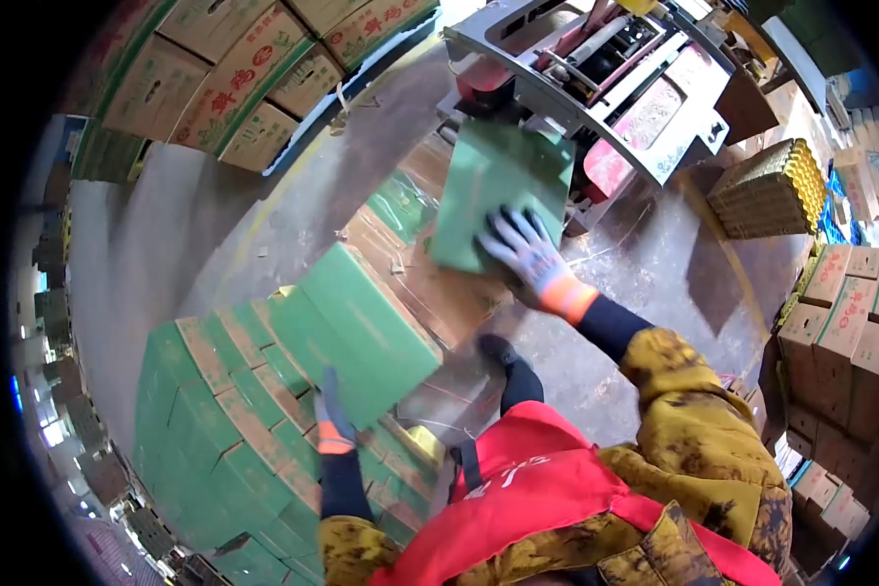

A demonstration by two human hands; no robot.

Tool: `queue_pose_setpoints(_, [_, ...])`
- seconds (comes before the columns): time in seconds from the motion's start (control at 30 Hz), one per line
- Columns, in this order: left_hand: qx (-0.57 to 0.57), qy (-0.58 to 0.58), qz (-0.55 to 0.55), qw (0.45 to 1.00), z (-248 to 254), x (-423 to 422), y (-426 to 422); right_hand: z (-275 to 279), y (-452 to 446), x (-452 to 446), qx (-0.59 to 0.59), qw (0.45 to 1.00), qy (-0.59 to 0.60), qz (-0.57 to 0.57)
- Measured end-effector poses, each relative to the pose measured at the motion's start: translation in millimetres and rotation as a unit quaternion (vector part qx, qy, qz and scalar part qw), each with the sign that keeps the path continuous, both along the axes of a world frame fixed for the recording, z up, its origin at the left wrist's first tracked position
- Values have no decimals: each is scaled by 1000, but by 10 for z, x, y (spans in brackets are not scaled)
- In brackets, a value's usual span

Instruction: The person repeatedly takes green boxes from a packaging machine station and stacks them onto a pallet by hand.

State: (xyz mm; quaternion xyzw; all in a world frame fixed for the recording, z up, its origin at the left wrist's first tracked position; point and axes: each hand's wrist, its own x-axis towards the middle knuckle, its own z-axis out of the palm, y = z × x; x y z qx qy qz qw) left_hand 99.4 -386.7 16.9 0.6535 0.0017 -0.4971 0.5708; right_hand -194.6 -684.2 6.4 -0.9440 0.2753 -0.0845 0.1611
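Note:
My right hand [525,251], in a grey glove with an orange cuff, lies with its fingers spread on a green cardboard piece [488,190] beside the machine. My left hand [332,415], gloved alike, is at the lower edge of a larger green cardboard sheet [361,332]; its fingers point up along the edge, and whether they grip it is unclear. The larger sheet rests over the stacked green cardboard [215,410]. Brown cardboard [430,293] with clear wrapping lies between the two green pieces.
A metal machine [635,88] stands at the top right. Printed cartons [234,78] are stacked at the upper left, and more cartons [845,322] at the right. Near them is a stack of yellow-edged trays [767,190]. My foot [498,350] is on the floor below the cardboard.

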Motion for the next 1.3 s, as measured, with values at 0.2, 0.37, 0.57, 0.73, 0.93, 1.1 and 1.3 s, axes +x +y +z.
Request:
queue_pose_setpoints(0.2, [40,-55,-118,991,-261,46,-257,-184,423,-735,161,932,-210,-246])
queue_pose_setpoints(0.37, [48,-97,-85,991,-585,-126,110,-252,576,-711,551,741,-288,-255])
queue_pose_setpoints(0.57, [-21,-138,91,986,73,-575,2154,1013,1364,170,590,774,-211,-88])
queue_pose_setpoints(0.73, [-1,-300,329,895,1077,-1385,4218,1547,2853,1368,640,751,-97,130])
queue_pose_setpoints(0.93, [-18,-206,613,762,1517,-1824,6305,1732,5735,3078,592,694,-5,409])
queue_pose_setpoints(1.1, [-4,-221,646,731,1222,-1325,7524,1603,7441,4366,527,695,113,476])
queue_pose_setpoints(1.3, [-34,-218,650,727,668,-547,7975,789,8129,5372,167,854,78,486])
